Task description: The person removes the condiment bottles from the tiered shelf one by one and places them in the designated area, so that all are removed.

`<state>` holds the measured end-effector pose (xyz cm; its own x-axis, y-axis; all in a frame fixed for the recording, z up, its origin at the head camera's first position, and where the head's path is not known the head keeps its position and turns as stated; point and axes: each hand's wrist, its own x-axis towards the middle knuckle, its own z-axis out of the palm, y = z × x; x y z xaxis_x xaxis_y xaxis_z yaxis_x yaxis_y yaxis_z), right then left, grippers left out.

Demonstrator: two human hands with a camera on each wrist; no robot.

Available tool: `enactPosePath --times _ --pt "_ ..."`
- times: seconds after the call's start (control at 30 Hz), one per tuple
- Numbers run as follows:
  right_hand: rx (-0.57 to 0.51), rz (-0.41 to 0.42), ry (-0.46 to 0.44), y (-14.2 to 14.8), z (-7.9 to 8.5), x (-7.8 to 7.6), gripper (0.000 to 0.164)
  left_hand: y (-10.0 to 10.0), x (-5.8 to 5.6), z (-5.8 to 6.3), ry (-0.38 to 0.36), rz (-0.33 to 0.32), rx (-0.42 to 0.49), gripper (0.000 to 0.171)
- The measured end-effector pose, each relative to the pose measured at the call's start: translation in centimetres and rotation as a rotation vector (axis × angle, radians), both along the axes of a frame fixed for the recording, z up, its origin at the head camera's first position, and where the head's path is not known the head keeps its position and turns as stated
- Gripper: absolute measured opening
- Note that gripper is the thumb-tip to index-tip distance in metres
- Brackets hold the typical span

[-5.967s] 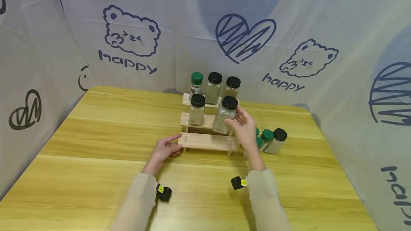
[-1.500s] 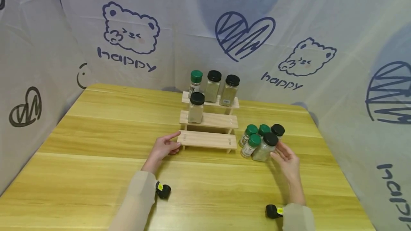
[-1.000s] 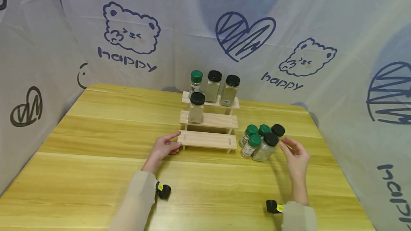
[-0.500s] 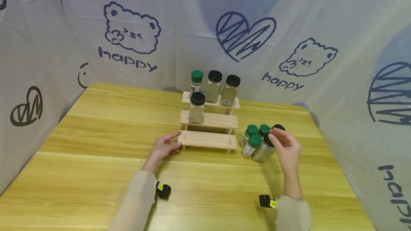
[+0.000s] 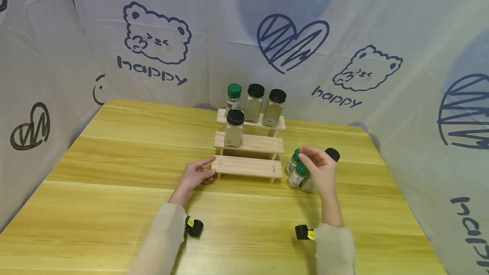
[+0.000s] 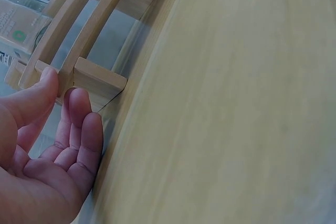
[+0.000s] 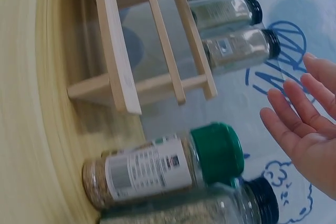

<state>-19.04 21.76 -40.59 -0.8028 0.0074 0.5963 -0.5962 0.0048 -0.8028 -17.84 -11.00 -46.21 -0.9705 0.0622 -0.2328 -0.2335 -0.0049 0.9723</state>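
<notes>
A three-tier wooden spice rack (image 5: 246, 166) stands on the table. My left hand (image 5: 193, 178) holds the left end of its bottom tier, thumb against the shelf edge in the left wrist view (image 6: 50, 82). To the rack's right, my right hand (image 5: 322, 173) hovers over a cluster of spice jars with nothing in its fingers, which are spread and slightly bent in the right wrist view. Green-capped jars (image 5: 295, 179) stand under the fingertips. A large black-capped jar (image 5: 307, 185) is mostly hidden behind the hand; another black-capped jar (image 5: 332, 154) shows behind it.
On the top tier stand a green-capped jar (image 5: 232, 101) and two black-capped jars (image 5: 253, 105). One black-capped jar (image 5: 233, 133) sits at the middle tier's left. A printed cloth (image 5: 214, 20) hangs behind the wooden table (image 5: 114, 173).
The right hand carried a black-capped jar from the middle tier to the cluster at right, let go, then moved left over the green caps. The left hand has stayed at the rack.
</notes>
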Motion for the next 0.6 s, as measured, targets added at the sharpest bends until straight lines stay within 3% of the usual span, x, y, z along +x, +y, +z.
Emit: enactPosePath --times 0.23,0.27,0.33,0.47,0.53,0.6 --pt "0.055 0.004 -0.015 -2.2 1.0 -0.3 0.018 0.1 0.1 0.1 -0.006 0.005 -0.002 0.044" --pt "0.083 -0.025 -0.031 -3.0 2.4 0.4 0.018 0.1 0.1 0.1 -0.006 0.005 -0.002 0.044" --pt "0.09 -0.025 -0.046 -3.5 2.5 0.2 0.019 0.1 0.0 0.1 -0.006 0.007 -0.001 0.045" --pt "0.06 0.012 -0.041 -4.2 2.3 -0.5 0.022 0.1 0.0 0.1 -0.014 0.012 -0.004 0.045" --pt "0.01 0.094 -0.025 -3.8 -0.2 -2.7 0.023 0.1 0.0 0.1 -0.016 0.015 -0.007 0.045" --pt "-0.006 0.128 -0.025 -4.2 -0.3 -3.1 0.023 0.1 0.0 0.1 -0.014 0.015 -0.01 0.044"
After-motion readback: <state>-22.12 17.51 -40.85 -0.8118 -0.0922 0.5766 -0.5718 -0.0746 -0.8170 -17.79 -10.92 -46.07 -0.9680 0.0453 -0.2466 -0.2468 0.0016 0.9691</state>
